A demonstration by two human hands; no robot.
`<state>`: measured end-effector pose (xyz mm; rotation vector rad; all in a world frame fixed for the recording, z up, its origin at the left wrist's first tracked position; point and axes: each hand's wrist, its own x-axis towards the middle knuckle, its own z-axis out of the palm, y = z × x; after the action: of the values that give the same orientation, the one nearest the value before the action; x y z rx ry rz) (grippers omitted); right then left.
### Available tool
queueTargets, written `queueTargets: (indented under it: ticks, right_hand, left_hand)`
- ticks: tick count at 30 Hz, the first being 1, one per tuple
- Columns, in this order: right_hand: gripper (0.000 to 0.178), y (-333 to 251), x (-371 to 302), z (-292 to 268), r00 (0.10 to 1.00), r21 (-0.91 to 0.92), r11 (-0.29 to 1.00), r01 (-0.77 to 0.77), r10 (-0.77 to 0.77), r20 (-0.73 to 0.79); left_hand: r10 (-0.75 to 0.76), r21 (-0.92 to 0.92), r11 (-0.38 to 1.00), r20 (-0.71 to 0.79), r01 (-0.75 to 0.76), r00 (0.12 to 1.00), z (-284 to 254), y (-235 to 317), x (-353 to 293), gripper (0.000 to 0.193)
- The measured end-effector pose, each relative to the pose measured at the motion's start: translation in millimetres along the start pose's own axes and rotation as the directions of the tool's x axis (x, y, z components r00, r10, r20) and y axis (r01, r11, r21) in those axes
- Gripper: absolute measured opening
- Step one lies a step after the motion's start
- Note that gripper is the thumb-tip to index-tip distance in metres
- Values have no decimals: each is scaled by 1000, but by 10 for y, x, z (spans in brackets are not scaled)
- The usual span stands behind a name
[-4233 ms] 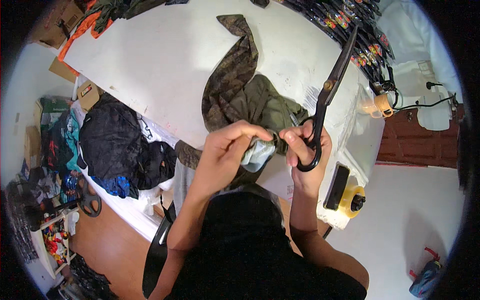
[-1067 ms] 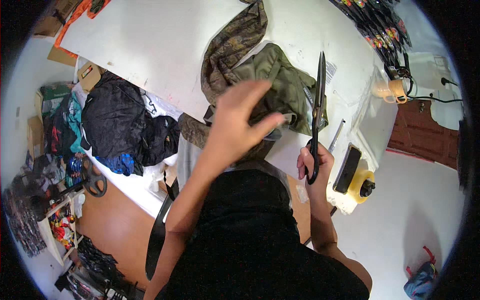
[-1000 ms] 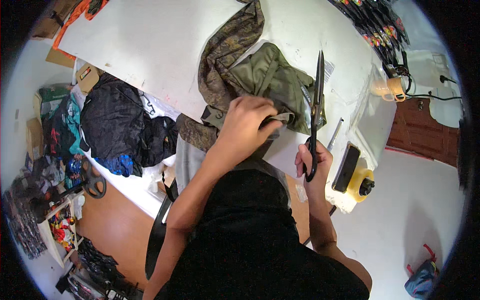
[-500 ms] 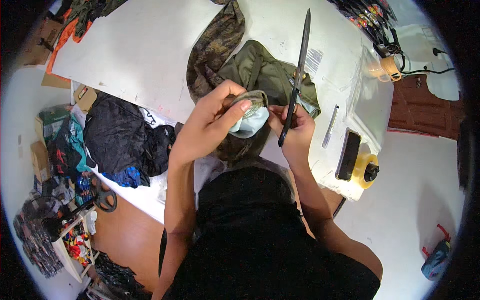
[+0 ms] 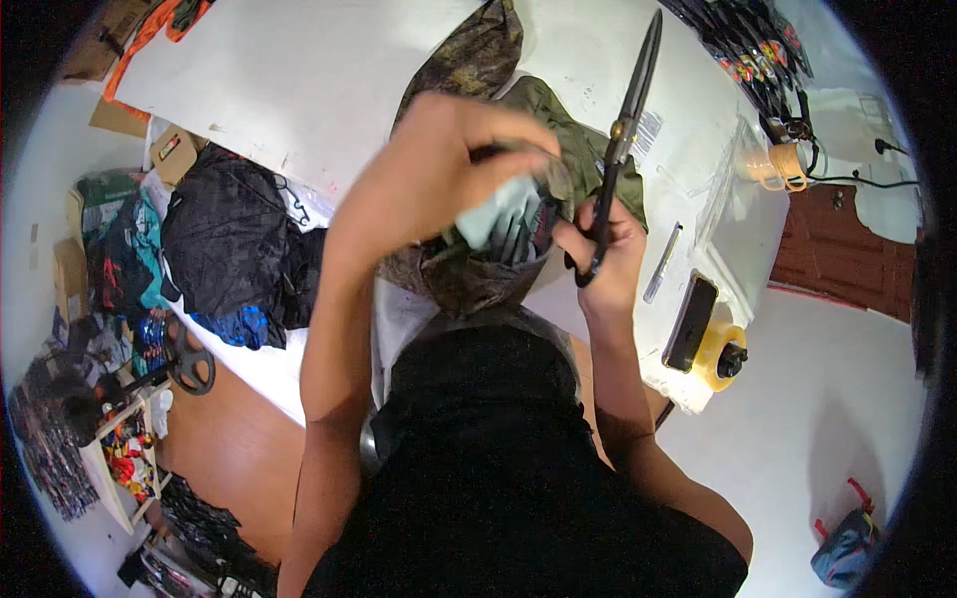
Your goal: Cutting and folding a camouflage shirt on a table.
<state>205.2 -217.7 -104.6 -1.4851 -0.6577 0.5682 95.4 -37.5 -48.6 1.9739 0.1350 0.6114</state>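
Observation:
A camouflage garment [image 5: 464, 65] lies across the white table in front of me, its near end gathered close to my body. My left hand [image 5: 429, 174], smeared by motion, pinches the edge of this cloth, where a pale blue lining [image 5: 490, 211] shows with dark stripes beside it. Long scissors [image 5: 626, 135] with black handles are in my right hand [image 5: 615, 254], their blades together and directed away from me. The right fingertips are close to the cloth's right edge; whether they touch it is hidden. Beneath and beyond lies olive green fabric [image 5: 563, 118].
To the right on the table [image 5: 299, 75] are a pen [image 5: 662, 264], a phone [image 5: 691, 324], a yellow roll [image 5: 714, 361] with a black piece on it, and clear plastic sheets [image 5: 733, 199]. A black garment [image 5: 224, 229] covers the table's left side, near a cardboard box [image 5: 175, 154].
My left hand has moved up and the cloth edge has turned, exposing more pale lining and dark stripes. The scissors have shifted slightly right in my right hand. The whole view has tilted a little.

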Motion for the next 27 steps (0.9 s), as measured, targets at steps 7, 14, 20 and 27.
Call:
queueTargets:
  ticks: [7, 14, 20, 27]
  right_hand:
    - [31, -164, -62, 5, 947, 607, 728, -320, 270, 175]
    - [25, -162, -118, 86, 955, 698, 654, -292, 162, 247]
    - [27, -160, -112, 115, 976, 673, 709, -213, 181, 119]
    - [39, -51, -327, 143, 995, 642, 762, -89, 89, 32]
  left_hand:
    - [-57, 290, 933, -461, 211, 885, 81, 270, -275, 11]
    - [-697, -410, 663, -33, 626, 716, 617, 468, -874, 29]
    - [-720, -637, 616, -216, 464, 659, 702, 313, -861, 21]
    - [-758, -928, 357, -222, 105, 614, 747, 223, -916, 25]
